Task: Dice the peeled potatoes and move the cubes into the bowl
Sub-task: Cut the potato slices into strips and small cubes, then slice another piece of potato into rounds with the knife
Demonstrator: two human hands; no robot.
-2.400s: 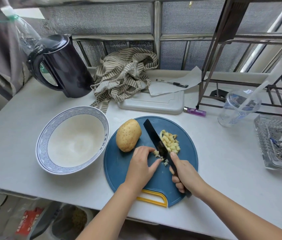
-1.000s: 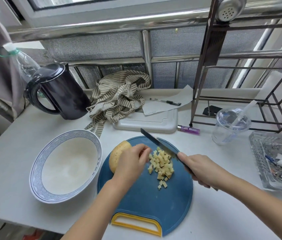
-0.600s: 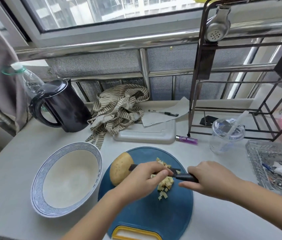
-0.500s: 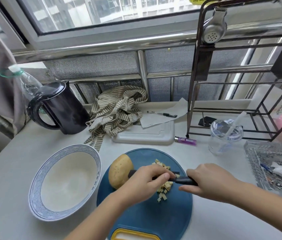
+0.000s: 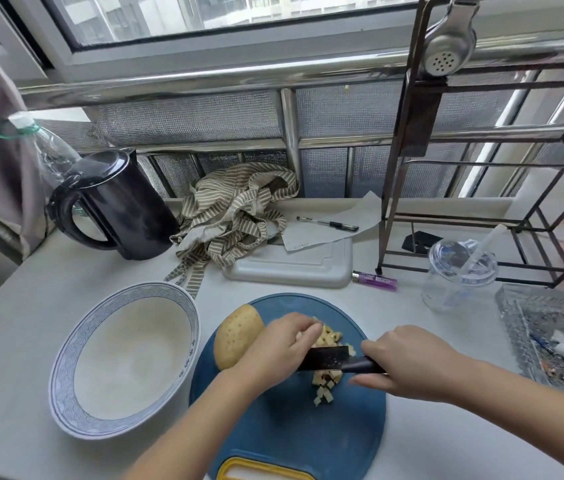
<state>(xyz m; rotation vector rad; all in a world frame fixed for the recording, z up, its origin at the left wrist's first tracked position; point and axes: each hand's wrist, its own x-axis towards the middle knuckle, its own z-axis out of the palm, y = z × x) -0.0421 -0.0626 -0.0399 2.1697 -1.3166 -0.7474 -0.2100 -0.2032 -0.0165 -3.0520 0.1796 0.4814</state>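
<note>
Gripping the knife, right hand; left hand covering its tip, cupping cubes, grasp unclear.

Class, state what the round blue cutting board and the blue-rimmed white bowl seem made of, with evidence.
Round blue cutting board: probably matte plastic, uniform colour, moulded yellow handle. Blue-rimmed white bowl: likely glazed ceramic, smooth sheen, printed wave rim pattern.

The round blue plastic cutting board lies on the white table. On it sit a whole tan potato at ten o'clock and pale potato cubes at centre. A white ceramic bowl stands just beside at nine, a black plastic kettle at eleven, a clear plastic cup at two.
</note>
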